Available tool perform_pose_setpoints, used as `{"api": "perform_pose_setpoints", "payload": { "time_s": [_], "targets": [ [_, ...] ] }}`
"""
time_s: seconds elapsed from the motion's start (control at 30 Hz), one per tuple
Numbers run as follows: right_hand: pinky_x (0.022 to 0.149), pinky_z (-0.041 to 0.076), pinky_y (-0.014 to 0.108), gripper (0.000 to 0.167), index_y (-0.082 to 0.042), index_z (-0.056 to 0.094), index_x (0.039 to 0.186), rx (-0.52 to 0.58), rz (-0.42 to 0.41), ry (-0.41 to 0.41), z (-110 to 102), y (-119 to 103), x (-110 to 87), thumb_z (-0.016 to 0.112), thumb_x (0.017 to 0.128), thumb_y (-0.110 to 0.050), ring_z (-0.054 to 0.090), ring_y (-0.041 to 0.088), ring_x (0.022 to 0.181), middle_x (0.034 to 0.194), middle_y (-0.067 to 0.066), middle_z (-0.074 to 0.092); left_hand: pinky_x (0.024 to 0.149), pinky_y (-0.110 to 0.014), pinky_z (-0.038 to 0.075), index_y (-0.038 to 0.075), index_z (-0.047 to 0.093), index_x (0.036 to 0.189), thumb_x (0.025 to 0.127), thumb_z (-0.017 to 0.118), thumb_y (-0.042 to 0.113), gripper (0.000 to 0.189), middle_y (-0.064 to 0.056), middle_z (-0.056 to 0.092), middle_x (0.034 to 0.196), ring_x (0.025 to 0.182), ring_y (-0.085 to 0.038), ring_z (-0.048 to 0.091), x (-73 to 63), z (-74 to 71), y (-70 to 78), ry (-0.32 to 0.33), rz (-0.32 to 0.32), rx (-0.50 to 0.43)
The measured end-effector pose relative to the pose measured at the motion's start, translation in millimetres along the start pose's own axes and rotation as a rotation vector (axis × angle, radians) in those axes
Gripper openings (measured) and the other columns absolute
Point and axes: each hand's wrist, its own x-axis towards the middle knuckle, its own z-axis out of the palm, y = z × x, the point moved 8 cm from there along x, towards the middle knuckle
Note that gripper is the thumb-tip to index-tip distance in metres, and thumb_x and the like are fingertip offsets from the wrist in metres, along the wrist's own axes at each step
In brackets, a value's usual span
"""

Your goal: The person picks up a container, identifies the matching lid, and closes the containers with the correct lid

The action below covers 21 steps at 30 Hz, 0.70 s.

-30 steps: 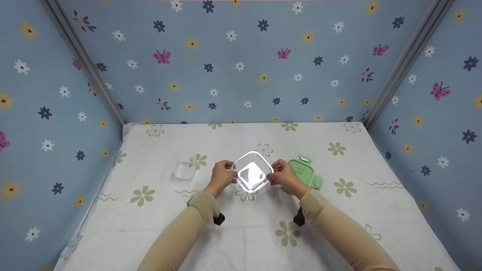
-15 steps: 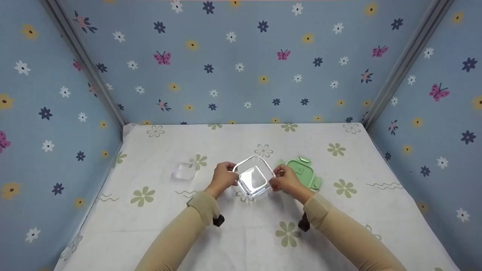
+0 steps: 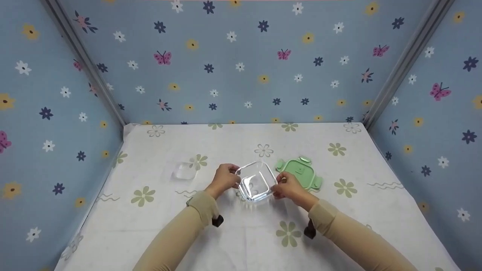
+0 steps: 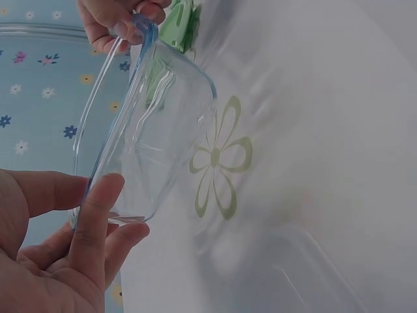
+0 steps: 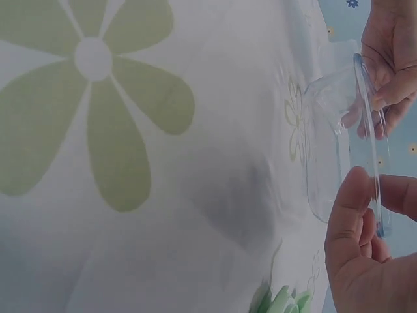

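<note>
A clear square glass food container hangs above the tablecloth in the middle of the head view, its open top toward the camera. My left hand pinches its left corner; in the left wrist view thumb and fingers lie on both sides of the rim. At the right corner my right hand pinches the same rim, as the fingers in the right wrist view show. Just behind the right hand lies a green snap lid with flaps, partly hidden by that hand.
A small clear plastic piece, perhaps a box or a lid, lies left of the left hand. White cloth with green flowers covers the table. Blue patterned walls stand at the back and both sides.
Both hands have brought the container a little nearer and slightly right. The right hand moved down and right, showing more of the green lid. Glare on the glass has lessened.
</note>
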Motion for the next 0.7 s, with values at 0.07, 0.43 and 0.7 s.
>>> {"api": "perform_pose_setpoints", "payload": {
  "time_s": [0.07,0.43,0.7],
  "targets": [
    [0.063,0.064,0.030,0.030,0.000,0.049,0.105,0.021,0.004,-0.018,1,2,-3.2,0.072,0.089,0.012,0.069,0.018,0.067,0.083,0.008,0.060,0.064,-0.025,0.064,-0.014,0.065,0.130,0.084,0.062,-0.012,0.046,-0.028,0.068,0.120,0.081,-0.016,0.065,-0.4,1.2,-1.1,-0.021,-0.001,-0.006],
    [0.061,0.065,0.031,0.030,-0.001,0.049,0.101,0.030,0.028,-0.084,5,10,-16.9,0.075,0.091,0.009,0.071,0.017,0.065,0.079,0.007,0.066,0.063,-0.025,0.064,-0.015,0.066,0.129,0.084,0.065,-0.012,0.045,-0.025,0.071,0.117,0.081,-0.017,0.067,-2.6,4.4,-3.5,-0.086,-0.002,0.007],
    [0.062,0.065,0.031,0.031,-0.001,0.050,0.099,0.010,0.052,-0.122,5,15,-25.6,0.079,0.090,0.007,0.073,0.016,0.065,0.079,0.008,0.070,0.061,-0.024,0.063,-0.013,0.068,0.127,0.084,0.066,-0.011,0.043,-0.023,0.073,0.113,0.079,-0.017,0.067,-3.4,8.1,-4.1,-0.126,0.003,0.022]
  ]
}}
